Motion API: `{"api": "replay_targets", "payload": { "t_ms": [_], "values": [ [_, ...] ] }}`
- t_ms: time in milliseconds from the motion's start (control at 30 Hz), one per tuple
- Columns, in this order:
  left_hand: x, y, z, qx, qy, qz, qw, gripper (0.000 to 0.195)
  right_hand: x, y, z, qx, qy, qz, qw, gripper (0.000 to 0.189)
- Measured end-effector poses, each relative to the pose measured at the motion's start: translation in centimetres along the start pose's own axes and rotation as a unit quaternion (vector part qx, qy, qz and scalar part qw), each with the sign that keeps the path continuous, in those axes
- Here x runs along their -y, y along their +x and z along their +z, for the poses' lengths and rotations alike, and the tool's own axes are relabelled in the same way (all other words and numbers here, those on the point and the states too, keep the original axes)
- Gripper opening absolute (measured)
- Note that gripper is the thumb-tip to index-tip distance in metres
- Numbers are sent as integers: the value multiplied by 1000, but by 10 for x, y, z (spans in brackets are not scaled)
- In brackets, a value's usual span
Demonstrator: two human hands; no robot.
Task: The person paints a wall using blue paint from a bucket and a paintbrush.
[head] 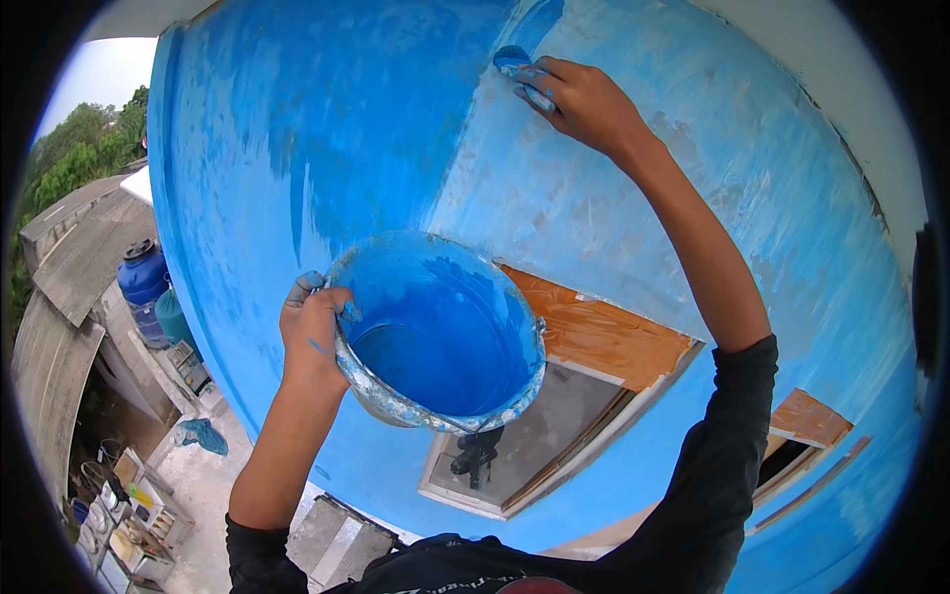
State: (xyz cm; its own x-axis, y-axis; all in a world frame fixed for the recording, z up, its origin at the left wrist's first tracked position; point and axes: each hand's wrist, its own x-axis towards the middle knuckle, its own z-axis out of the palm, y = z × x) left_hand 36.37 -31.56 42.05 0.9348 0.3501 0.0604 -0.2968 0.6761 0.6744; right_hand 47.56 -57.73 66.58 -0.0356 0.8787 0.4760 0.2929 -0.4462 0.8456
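My left hand (pixel 318 319) grips the rim of a paint-crusted bucket (pixel 445 319), thumb over the inside edge. Blue paint coats the bucket's inner wall and lies in its bottom. Up at the wall, my right hand (pixel 575 100) holds a paintbrush (pixel 512 58) whose bristles are loaded with blue. The bristles are at the border between a deep blue area and a paler, patchy part of the wall (pixel 564 193). A fresh blue stroke runs above the brush. Paint smears mark the fingers of both hands.
Behind the bucket is a window (pixel 519 445) with brown covering (pixel 601 327) along its top. Another partly covered window (pixel 798 438) lies right. Far below at left are a blue barrel (pixel 142 289), a cluttered shelf (pixel 133 520) and corrugated roofs (pixel 96 237). A white ceiling (pixel 831 82) borders the wall.
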Motion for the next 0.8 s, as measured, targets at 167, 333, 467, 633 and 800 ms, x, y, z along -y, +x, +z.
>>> {"api": "replay_targets", "payload": {
  "t_ms": [167, 333, 467, 633, 800],
  "values": [
    [-15, 21, 5, 10, -23, 22, 999, 32, 41, 4, -11, 154, 248, 35, 956, 22],
    [-28, 29, 20, 20, -40, 49, 998, 28, -32, 38, -17, 187, 238, 214, 929, 30],
    [-32, 30, 19, 25, -39, 54, 997, 29, -91, 73, -51, 58, 241, 267, 931, 23],
    [-27, 27, 14, 15, -42, 39, 998, 29, -113, 93, -72, -76, 50, 235, 968, 21],
    [-21, 40, -2, -21, -45, 14, 999, 31, -44, 56, -17, 16, -55, 81, 995, 25]
  ]
}}
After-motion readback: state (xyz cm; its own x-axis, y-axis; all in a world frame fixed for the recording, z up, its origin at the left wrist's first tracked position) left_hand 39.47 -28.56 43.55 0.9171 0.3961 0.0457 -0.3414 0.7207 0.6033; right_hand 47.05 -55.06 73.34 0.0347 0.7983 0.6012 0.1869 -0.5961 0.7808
